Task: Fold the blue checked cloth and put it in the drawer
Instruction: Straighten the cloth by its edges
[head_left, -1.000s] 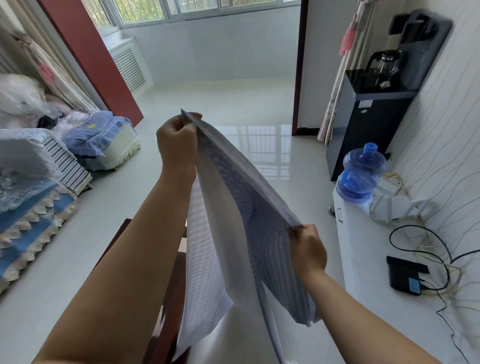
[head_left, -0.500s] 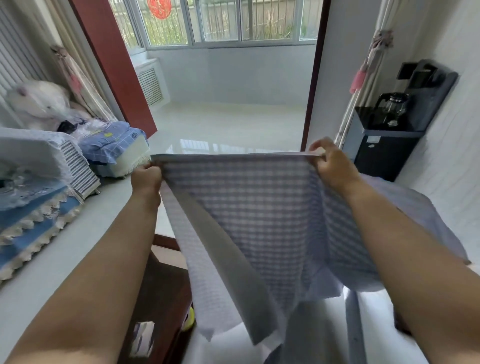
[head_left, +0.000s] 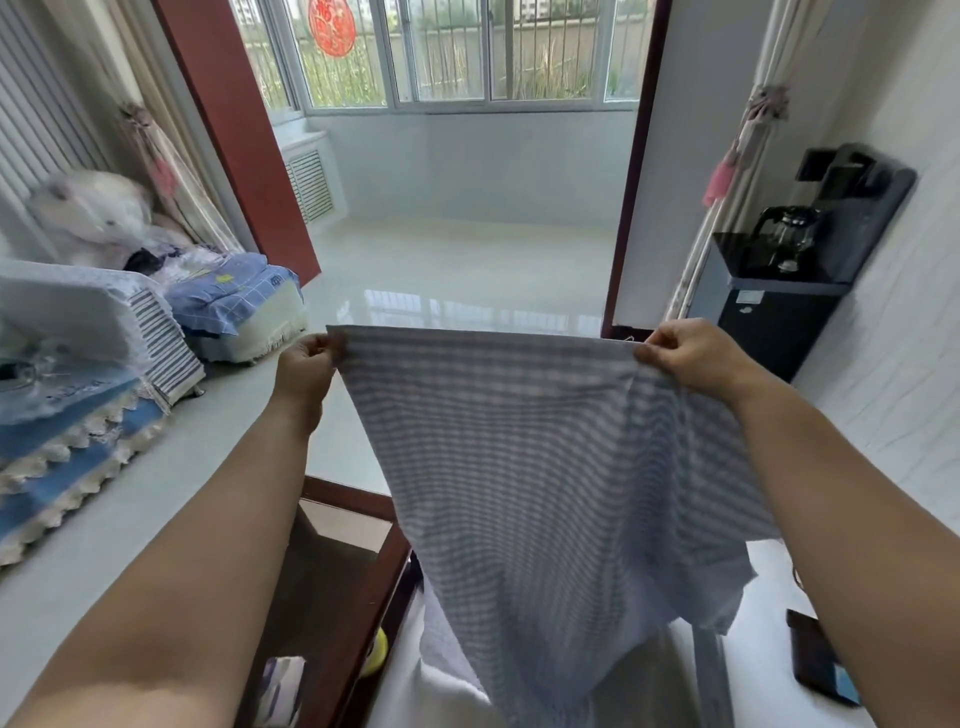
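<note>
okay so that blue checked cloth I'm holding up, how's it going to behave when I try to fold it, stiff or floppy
Probably floppy: the blue checked cloth hangs limp below the top edge stretched between the left hand and right hand, with drooping corners. It looks thin and light, so the fingers alone carry it. Folds may slide unless laid flat.

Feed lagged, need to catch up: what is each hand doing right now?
Left hand: closed, pinching the top left corner of the blue checked cloth.
Right hand: closed, pinching the cloth's top right corner.
</note>
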